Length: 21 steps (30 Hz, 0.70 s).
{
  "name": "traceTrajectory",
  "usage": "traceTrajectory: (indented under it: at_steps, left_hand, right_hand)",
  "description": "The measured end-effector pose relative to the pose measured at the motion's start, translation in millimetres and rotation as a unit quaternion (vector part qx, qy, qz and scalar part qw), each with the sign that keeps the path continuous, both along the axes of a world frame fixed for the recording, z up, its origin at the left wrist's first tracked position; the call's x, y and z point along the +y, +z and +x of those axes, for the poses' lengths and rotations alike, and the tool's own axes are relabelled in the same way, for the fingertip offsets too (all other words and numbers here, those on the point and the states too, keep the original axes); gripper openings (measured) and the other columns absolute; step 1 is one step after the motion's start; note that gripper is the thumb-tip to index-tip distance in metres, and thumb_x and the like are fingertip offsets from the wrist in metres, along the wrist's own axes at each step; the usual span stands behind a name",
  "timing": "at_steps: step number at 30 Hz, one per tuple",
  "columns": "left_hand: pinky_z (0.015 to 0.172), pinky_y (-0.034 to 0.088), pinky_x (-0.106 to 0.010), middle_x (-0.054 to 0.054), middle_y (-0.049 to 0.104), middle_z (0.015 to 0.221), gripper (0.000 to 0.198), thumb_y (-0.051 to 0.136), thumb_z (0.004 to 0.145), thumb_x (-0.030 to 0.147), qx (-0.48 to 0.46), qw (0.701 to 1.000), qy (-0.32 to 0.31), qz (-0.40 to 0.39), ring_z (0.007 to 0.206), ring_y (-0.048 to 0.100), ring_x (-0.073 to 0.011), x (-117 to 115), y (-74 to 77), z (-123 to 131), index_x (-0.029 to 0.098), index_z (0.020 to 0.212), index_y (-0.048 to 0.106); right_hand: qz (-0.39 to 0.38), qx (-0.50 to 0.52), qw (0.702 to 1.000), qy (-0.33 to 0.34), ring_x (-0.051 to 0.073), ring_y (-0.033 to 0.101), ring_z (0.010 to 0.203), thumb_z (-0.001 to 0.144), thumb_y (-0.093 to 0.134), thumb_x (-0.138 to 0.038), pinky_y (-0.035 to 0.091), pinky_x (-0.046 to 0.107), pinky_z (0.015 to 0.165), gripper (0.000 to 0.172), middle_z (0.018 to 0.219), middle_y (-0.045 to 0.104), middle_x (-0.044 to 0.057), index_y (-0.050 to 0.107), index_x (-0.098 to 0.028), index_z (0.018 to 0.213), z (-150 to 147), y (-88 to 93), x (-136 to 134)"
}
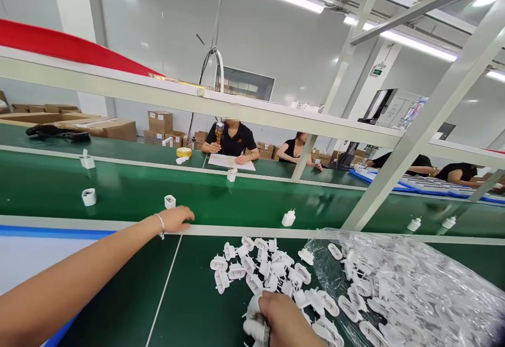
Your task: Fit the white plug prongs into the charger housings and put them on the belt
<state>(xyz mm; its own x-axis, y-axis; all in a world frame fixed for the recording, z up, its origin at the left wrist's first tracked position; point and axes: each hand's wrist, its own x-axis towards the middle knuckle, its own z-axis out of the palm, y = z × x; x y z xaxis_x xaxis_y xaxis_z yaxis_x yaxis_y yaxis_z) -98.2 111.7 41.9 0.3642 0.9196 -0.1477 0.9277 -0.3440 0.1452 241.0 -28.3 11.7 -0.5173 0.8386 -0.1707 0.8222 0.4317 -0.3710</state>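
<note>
My left hand [176,218] reaches out over the near edge of the green conveyor belt [236,200], palm down with fingers curled; whether it holds anything I cannot see. A white plug part [169,201] stands on the belt just beyond it. My right hand [286,319] is closed on white plug parts [252,323] at the near edge of a pile of white plug parts [268,273] lying on the green bench.
A clear plastic bag [410,289] full of the same parts lies at the right. Single parts [89,196] [288,217] ride the belt. Grey frame bars [418,131] cross overhead. Several people sit across the line; cardboard boxes [160,122] stand behind.
</note>
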Motion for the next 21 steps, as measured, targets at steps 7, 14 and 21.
traceTrajectory:
  at_steps: [7,14,21]
  left_hand:
    - [0.098,0.043,-0.049,-0.016,0.041,0.142,0.048,0.055,0.085,0.005,0.052,0.985,0.148,0.077,0.126,0.044,-0.0357,41.8,-3.0,-33.5,0.011,0.131,0.046]
    - [0.084,0.05,-0.039,-0.015,0.062,0.113,0.025,0.057,0.087,0.015,0.045,0.985,0.151,0.065,0.098,0.063,-0.0286,32.9,-2.8,-18.0,0.01,0.111,0.06]
    - [0.086,0.046,-0.031,-0.008,0.063,0.115,0.022,0.053,0.085,0.025,-0.006,0.996,0.061,0.065,0.102,0.062,-0.0265,-35.2,17.5,35.3,0.021,0.105,0.062]
  right_hand:
    - [0.114,0.071,0.991,-0.005,0.027,0.053,0.113,0.087,0.056,-0.025,0.04,0.037,0.1,0.027,0.117,0.06,0.01,0.062,-0.022,0.113,-13.8,-19.8,7.3]
    - [0.118,-0.036,0.992,-0.033,0.032,0.057,0.101,0.076,0.065,-0.014,0.044,0.044,0.094,0.014,0.098,0.063,0.015,0.066,-0.012,0.089,-69.2,-21.2,10.7]
    - [0.117,0.026,0.991,-0.067,0.027,0.057,0.095,0.069,0.066,-0.011,0.046,0.036,0.087,0.013,0.096,0.059,0.011,0.059,-0.016,0.078,-57.4,-19.6,-2.5]
